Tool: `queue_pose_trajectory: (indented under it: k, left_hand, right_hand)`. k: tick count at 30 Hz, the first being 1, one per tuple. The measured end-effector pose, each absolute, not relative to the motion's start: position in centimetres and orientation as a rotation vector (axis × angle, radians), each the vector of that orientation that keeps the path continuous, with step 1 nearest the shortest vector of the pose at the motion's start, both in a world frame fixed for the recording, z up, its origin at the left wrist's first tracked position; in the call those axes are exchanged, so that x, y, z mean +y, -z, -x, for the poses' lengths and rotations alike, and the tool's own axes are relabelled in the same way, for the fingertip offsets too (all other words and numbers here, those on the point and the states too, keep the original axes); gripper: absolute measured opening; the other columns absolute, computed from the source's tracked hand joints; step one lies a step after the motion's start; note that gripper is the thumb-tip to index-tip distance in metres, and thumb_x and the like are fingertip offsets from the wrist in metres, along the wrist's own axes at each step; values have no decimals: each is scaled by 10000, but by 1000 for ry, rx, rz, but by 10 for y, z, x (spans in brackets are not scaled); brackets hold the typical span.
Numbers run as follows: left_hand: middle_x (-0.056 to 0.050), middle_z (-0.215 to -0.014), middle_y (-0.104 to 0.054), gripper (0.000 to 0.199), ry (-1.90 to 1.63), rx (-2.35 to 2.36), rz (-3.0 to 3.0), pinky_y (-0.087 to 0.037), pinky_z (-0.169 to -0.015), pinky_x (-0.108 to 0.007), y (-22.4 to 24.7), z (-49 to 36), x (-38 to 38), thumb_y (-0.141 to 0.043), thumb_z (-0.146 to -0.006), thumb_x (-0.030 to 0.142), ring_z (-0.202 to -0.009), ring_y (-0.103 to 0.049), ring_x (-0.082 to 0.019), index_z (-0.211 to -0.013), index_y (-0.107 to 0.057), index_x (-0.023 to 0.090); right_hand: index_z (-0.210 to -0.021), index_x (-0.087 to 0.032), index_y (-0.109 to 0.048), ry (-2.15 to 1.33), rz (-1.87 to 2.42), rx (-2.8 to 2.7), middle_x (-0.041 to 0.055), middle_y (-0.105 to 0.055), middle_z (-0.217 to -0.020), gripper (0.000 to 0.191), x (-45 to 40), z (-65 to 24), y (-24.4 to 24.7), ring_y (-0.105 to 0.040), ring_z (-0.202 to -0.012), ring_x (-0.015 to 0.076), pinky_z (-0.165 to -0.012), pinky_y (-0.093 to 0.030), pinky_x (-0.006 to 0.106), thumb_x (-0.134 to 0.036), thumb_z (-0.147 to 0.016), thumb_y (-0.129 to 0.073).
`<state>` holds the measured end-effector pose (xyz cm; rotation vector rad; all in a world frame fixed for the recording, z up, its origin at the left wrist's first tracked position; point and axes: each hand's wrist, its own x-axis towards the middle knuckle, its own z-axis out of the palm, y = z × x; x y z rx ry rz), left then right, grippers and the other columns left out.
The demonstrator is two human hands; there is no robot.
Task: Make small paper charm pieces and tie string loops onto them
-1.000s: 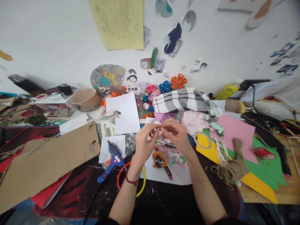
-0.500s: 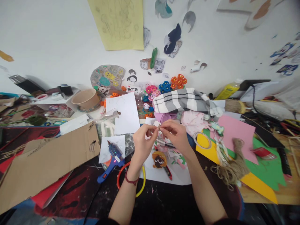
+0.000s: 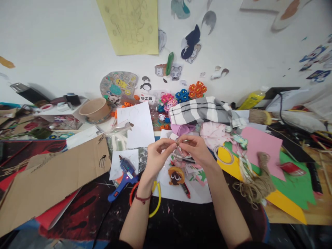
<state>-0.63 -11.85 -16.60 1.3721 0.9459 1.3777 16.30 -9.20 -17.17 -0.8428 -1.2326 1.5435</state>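
Note:
My left hand (image 3: 160, 155) and my right hand (image 3: 195, 149) meet fingertip to fingertip over the middle of the table. Both are closed in a pinch, thumb against forefinger, on something small and brownish that the fingers mostly hide. Beneath them lie colourful paper scraps (image 3: 199, 173) on a white sheet (image 3: 169, 193). A round figure with an orange hat and big eyes (image 3: 176, 176) sits just below the hands, and a red-and-black cutter (image 3: 185, 190) pokes out beside it. Around my left wrist, behind the arm, is a red-and-yellow ring (image 3: 158, 204).
A blue glue gun (image 3: 126, 176) rests left of my left arm, near a large cardboard sheet (image 3: 64, 173). To the right lie a tape roll (image 3: 215, 154), a twine bundle (image 3: 259, 186) and coloured paper (image 3: 261, 145). Checked cloth (image 3: 202, 112) and pipe-cleaner flowers (image 3: 182, 95) stand behind.
The fingertips have shifted slightly, and my right fingers are a little more spread around the small brownish thing. Nothing else on the table has visibly moved.

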Motion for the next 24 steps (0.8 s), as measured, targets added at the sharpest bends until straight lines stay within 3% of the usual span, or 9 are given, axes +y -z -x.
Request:
queue_pose_trajectory:
  k: [10, 24]
  left_hand:
    - [-38, -836, -654, 116, -1342, 884, -1500, -449, -615, -223, 164, 12, -114, -747, -794, 251, -682, -564, -106, -858, -715, 159]
    - [0, -673, -573, 206, -1169, 967, -1481, -383, -544, -220, 163, 15, -115, -704, -831, 350, -591, -480, -95, -856, -670, 148]
  right_hand:
    - [-780, -134, -693, -1747, 806, -1243, -40, -509, -488, 156, -91, -166, 168, -409, -434, 52, -431, -244, 199, -278, -751, -748]
    - [-757, -130, -685, -1766, 839, -1346, -50, -500, -448, 147, -92, -168, 165, -378, -410, 57, -438, -245, 218, -270, -748, -727]
